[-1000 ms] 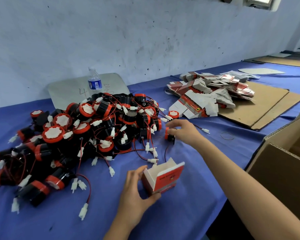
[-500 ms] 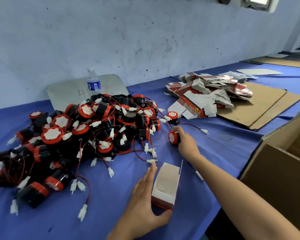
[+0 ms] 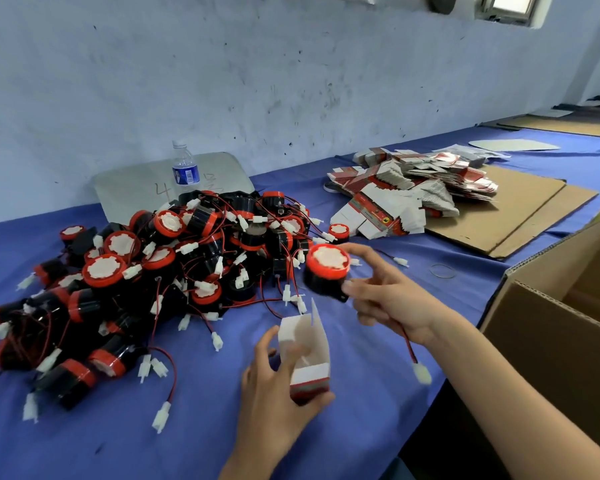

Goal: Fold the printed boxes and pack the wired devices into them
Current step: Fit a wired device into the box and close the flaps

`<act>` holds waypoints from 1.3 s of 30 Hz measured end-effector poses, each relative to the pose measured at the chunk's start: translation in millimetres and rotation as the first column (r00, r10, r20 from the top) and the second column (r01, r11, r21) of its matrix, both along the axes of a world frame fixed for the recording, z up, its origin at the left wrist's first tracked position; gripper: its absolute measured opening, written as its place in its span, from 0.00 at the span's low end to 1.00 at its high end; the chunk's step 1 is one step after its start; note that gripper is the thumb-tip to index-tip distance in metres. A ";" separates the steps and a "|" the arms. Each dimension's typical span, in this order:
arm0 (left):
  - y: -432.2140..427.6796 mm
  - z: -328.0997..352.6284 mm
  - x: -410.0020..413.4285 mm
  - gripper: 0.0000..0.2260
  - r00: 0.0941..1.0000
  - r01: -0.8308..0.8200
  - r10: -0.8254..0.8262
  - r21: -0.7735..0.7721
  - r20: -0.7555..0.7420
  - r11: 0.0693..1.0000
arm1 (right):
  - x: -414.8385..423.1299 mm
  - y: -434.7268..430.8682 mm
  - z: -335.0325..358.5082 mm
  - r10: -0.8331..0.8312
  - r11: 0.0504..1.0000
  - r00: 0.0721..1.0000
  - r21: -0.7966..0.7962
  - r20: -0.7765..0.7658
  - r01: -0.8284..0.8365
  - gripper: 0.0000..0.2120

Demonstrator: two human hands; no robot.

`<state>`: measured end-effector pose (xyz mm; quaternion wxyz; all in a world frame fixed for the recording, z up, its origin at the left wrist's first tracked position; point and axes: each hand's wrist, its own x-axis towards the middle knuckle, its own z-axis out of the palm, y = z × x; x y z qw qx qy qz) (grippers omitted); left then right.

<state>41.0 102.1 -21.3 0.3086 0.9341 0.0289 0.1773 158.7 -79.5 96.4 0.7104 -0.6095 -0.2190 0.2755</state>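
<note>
The bench (image 3: 66, 445) carries a big pile of wired devices (image 3: 160, 282) toward its left end, flat printed boxes (image 3: 406, 199) near the back edge. At the front edge the left hand (image 3: 278, 386) grips a folded box (image 3: 307, 355) — open end up. Just above, the right hand (image 3: 392, 299) pinches one wired device (image 3: 326, 268), wire dangling.

A scuffed, pale blue-white wall (image 3: 257, 81) rises behind a long table under blue cloth (image 3: 84, 427). A small window (image 3: 508, 6) sits high at right, letting in daylight.
</note>
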 end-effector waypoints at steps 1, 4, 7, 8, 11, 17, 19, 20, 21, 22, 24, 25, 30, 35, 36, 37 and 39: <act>0.0 -1.5 -0.5 0.28 1.000 -0.021 0.021 -0.003 -0.013 1.000 | -11.1 6.0 4.9 0.058 0.998 0.998 -0.023 0.005 -0.058 0.24; -1.4 -3.1 -1.3 0.23 1.000 -0.023 0.024 -0.077 0.010 0.997 | -37.2 23.0 8.8 0.158 0.972 0.987 -0.185 0.041 -0.148 0.22; 0.2 -8.1 -1.5 0.17 0.999 -0.011 0.012 -0.026 0.034 1.000 | -46.0 31.2 9.7 0.110 0.945 0.969 -0.326 0.220 -0.033 0.21; -0.2 -8.0 -1.7 0.13 0.997 -0.011 0.013 -0.026 0.071 1.000 | -44.2 31.5 11.0 0.069 0.928 0.943 -0.369 0.327 0.060 0.21; -1.6 -0.8 -4.8 0.14 0.996 0.017 -0.010 -0.075 0.087 0.997 | -31.8 27.9 11.0 0.066 0.831 0.825 -0.489 0.561 0.266 0.23; -4.2 0.1 -5.4 0.26 0.993 0.025 -0.006 -0.159 0.118 0.987 | -12.8 23.1 4.9 0.065 0.830 0.876 -0.514 0.477 0.218 0.26; -4.5 -3.9 -3.0 0.40 0.998 0.056 -0.050 -0.265 0.031 0.963 | -12.9 24.2 -0.2 0.089 0.842 0.896 -0.513 0.435 0.166 0.28; -4.5 -6.4 -1.9 0.44 0.997 0.075 -0.073 -0.306 0.017 0.949 | -14.2 24.7 -2.5 0.109 0.846 0.903 -0.516 0.415 0.135 0.29; -4.5 -8.6 -0.8 0.48 0.996 0.088 -0.089 -0.340 0.013 0.936 | -16.5 24.7 -4.6 0.135 0.847 0.908 -0.523 0.396 0.102 0.29; -3.4 -11.3 0.5 0.51 0.996 0.091 -0.093 -0.364 0.013 0.927 | -19.4 24.5 -6.6 0.168 0.843 0.911 -0.534 0.377 0.066 0.30; -1.0 -13.5 2.8 0.54 0.998 0.063 -0.065 -0.397 0.007 0.916 | -25.4 24.5 -7.6 0.244 0.820 0.900 -0.573 0.362 0.008 0.29; -0.3 -12.5 3.8 0.54 0.999 0.042 -0.047 -0.418 -0.001 0.907 | -27.7 23.9 -7.5 0.270 0.803 0.892 -0.596 0.363 -0.001 0.29; -2.1 -6.6 4.0 0.54 1.000 0.025 -0.029 -0.394 -0.004 0.919 | -29.7 24.6 -11.5 0.312 0.636 0.847 -0.757 0.431 0.152 0.15; -5.4 -5.7 2.4 0.51 1.000 0.004 -0.001 -0.381 0.008 0.925 | -41.3 40.0 -21.1 0.430 0.418 0.720 -0.827 0.544 0.375 0.17; -5.4 -5.4 1.9 0.51 1.000 0.000 0.003 -0.384 0.006 0.923 | -41.3 41.9 -21.7 0.463 0.376 0.694 -0.831 0.551 0.409 0.19; -5.4 -5.3 1.4 0.50 1.000 -0.003 0.005 -0.379 0.005 0.925 | -40.8 43.7 -22.5 0.491 0.335 0.669 -0.830 0.558 0.446 0.20; -5.3 -5.7 1.0 0.50 1.000 0.006 -0.001 -0.368 0.012 0.930 | -40.5 48.3 -25.8 0.535 0.283 0.607 -0.802 0.587 0.526 0.21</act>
